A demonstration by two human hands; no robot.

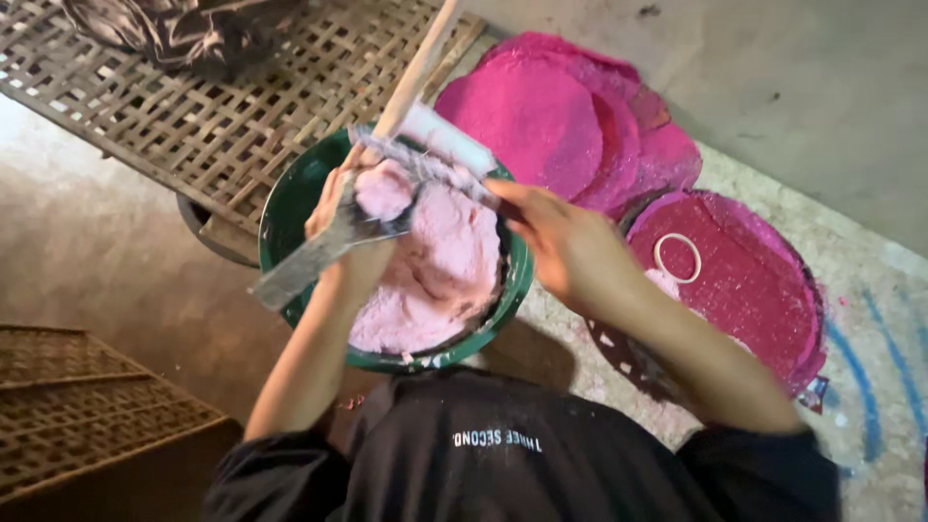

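Over the green basin (290,208), half full of pale pink paste (440,266), the left hand (338,208) grips a flat scraper (309,256) while the right hand's (561,242) fingers pinch a paste-smeared tool (435,155); beyond it, several magenta discs (541,116) lie finished.

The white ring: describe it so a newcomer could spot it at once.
Start at the green bowl of pale pink paste, then look to the round magenta disc beside the person's right hand. The white ring lies flat on that disc, the only white hoop among pink things.
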